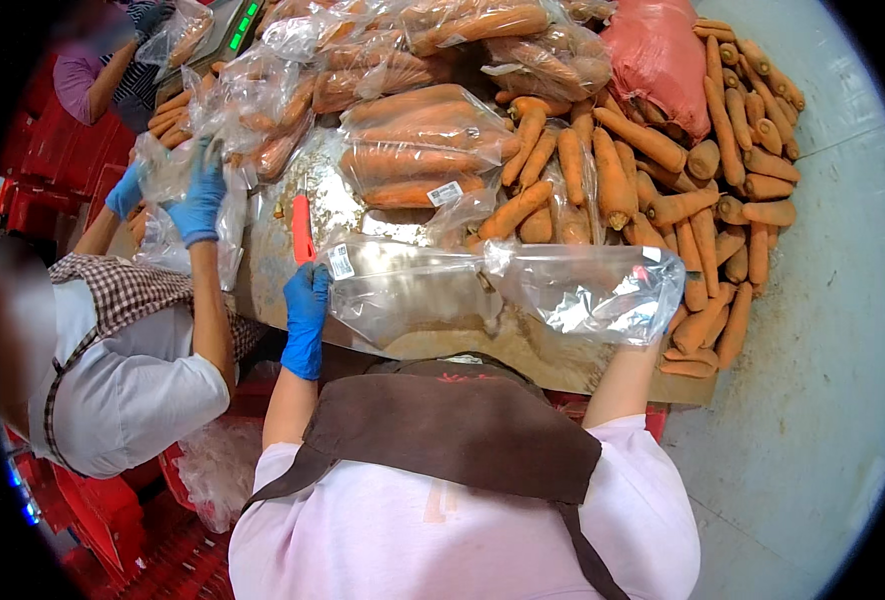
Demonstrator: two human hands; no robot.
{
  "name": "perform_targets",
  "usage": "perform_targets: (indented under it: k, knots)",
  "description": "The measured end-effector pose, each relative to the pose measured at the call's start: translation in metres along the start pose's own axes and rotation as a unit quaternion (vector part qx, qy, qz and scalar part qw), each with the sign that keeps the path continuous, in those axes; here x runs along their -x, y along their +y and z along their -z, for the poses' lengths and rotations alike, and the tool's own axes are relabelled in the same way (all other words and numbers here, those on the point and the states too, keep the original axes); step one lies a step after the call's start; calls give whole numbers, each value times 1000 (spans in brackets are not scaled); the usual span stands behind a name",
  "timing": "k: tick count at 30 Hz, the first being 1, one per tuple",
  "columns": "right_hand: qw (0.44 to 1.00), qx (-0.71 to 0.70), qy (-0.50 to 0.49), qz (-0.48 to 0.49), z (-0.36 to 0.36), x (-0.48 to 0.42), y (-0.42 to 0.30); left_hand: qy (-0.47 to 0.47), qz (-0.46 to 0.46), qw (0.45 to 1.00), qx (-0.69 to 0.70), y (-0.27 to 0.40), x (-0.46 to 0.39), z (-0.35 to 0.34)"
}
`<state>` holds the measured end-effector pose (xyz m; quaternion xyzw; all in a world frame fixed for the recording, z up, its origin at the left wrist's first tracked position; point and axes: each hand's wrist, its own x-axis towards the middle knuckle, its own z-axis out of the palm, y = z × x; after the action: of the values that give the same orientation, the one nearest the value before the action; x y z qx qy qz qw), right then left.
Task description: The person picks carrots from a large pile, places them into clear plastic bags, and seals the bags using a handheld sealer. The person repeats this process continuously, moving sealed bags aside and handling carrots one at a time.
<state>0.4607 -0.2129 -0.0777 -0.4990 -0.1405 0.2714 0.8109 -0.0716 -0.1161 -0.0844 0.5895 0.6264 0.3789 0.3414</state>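
Observation:
An empty clear plastic bag (412, 292) bearing a small label stretches between my two hands. My left hand (307, 304), in a blue glove, pinches its left end next to a red-handled tool (302, 225) on the table. My right hand (656, 304) is at the bag's right end, mostly covered by the shiny plastic, so its fingers are hard to make out. Beyond the bag lies a filled clear bag of carrots (420, 146), also labelled. Loose carrots (615, 180) are heaped to its right.
More bagged carrots (480, 26) are piled at the back, beside a red mesh sack (656, 60). A co-worker's blue-gloved hands (199, 195) handle plastic bags at the left. Another person stands at the upper left near a scale with a green display (244, 26). Red crates (97, 510) stand lower left.

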Motion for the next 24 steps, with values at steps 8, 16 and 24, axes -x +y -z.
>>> perform_targets:
  k: [8,16,24]
  knots:
    - [982,-172,-37,-65,-71,53,-59,37,-11,976,-216,-23,-2,-6]
    - [989,139,-47,1,-31,2,-44,61,-28,994,-90,-15,-5,1]
    - [924,109,-316,-187,-167,112,-20,38,12,950,310,87,-27,40]
